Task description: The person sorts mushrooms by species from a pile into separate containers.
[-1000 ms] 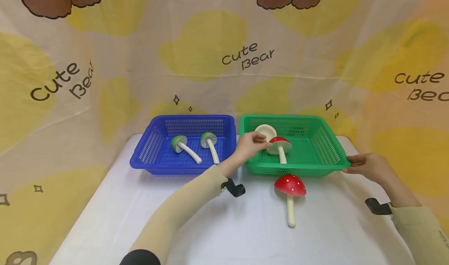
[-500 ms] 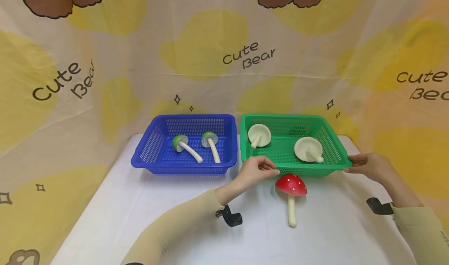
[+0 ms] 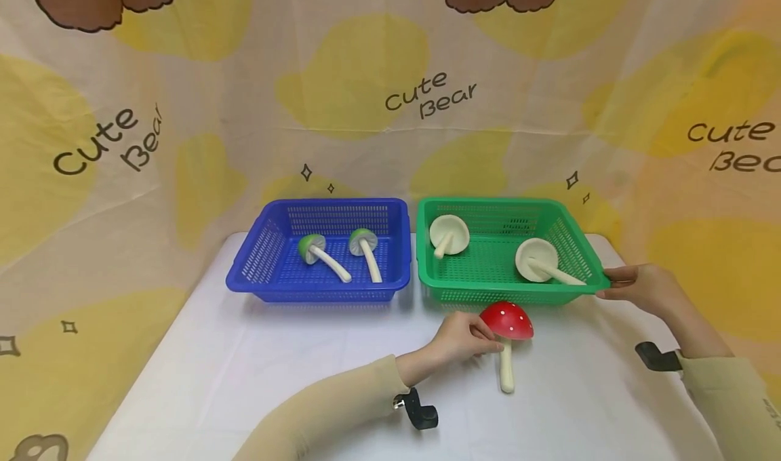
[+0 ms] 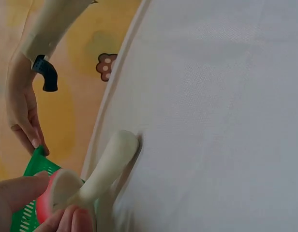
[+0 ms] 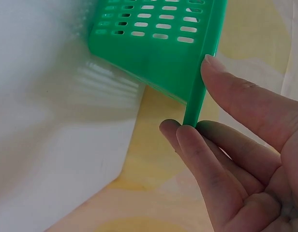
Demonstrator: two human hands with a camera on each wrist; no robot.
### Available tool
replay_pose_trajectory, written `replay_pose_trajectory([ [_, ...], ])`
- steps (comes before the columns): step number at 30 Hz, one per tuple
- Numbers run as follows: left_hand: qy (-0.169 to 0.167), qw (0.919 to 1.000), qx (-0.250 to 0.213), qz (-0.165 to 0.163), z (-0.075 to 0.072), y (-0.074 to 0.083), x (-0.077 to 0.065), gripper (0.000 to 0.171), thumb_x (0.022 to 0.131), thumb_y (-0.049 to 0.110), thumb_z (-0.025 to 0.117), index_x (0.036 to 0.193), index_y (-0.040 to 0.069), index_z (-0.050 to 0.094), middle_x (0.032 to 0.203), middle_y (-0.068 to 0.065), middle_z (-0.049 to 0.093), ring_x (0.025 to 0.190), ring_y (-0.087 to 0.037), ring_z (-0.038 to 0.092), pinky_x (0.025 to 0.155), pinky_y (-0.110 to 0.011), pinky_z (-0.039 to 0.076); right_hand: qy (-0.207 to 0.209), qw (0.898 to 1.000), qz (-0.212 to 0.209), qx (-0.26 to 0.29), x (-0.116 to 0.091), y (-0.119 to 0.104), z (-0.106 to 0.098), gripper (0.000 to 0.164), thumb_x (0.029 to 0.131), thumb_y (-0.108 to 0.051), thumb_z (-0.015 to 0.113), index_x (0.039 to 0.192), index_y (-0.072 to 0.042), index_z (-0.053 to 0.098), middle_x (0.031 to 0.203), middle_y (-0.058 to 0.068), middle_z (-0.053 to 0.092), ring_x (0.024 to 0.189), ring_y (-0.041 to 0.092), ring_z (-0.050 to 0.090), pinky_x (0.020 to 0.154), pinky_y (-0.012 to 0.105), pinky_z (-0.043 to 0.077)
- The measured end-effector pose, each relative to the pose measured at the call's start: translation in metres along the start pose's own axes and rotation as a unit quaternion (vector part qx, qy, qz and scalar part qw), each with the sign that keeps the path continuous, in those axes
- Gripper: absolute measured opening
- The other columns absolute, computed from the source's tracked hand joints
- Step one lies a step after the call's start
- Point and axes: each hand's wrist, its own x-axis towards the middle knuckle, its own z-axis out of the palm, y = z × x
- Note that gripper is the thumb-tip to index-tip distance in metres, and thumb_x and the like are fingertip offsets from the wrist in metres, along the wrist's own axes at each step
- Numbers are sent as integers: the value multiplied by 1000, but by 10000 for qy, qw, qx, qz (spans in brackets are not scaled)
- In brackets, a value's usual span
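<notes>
In the head view, a red toy mushroom (image 3: 507,321) with white dots and a cream stem lies on the table in front of the green basket (image 3: 488,295). My left hand (image 3: 465,339) pinches it where cap and stem meet; the left wrist view has the thumb (image 4: 24,192) against the red cap and fingertips beside the stem (image 4: 112,162). My right hand (image 3: 643,288) grips the basket's near right corner, thumb and fingers either side of the rim (image 5: 197,96). Inside that basket, two toy mushrooms (image 3: 449,234) (image 3: 537,259) show pale undersides, their cap tops hidden.
A blue basket (image 3: 323,291) stands left of the green one, holding two green-capped toy mushrooms (image 3: 312,249) (image 3: 364,242) with white stems. White cloth (image 3: 293,352) covers the table. A printed fabric backdrop (image 3: 342,74) rises behind the baskets.
My left hand let go of a red-capped mushroom in the green basket, then came back over the rim to the mushroom on the table. My right hand has stayed at the basket corner.
</notes>
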Motion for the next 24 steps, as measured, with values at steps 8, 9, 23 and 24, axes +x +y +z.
replay_pose_trajectory([
  [8, 118, 9987, -185, -464, 17, -4, -1, 12, 72, 13, 81, 77, 5, 72, 61, -3, 68, 54, -14, 64, 51, -24, 55, 65, 10000, -59, -4, 0, 2, 0, 75, 75, -44, 77, 125, 8, 55, 105, 24, 69, 102, 46, 56, 70, 46, 53],
  [9, 137, 9984, -218, -496, 19, -4, -1, 12, 72, 13, 81, 77, 5, 73, 61, -3, 68, 54, -13, 64, 51, -24, 55, 68, 10000, -61, 3, 0, 2, 1, 75, 75, -43, 77, 125, 8, 56, 105, 23, 69, 102, 46, 56, 70, 46, 53],
  [23, 390, 9913, -885, -891, 33, -6, 3, 13, 74, 6, 79, 79, -1, 70, 66, -2, 66, 55, -17, 67, 52, -28, 58, 49, 10000, -82, -16, 1, 1, 0, 76, 74, -43, 78, 125, 9, 55, 100, 22, 70, 100, 46, 57, 69, 45, 53],
  [24, 404, 9910, -908, -901, 34, -6, 3, 13, 74, 6, 79, 78, -1, 70, 66, -2, 65, 54, -17, 67, 52, -28, 58, 43, 10000, -86, -20, 0, 1, 0, 76, 74, -43, 78, 125, 9, 55, 99, 22, 71, 100, 46, 57, 69, 45, 53],
])
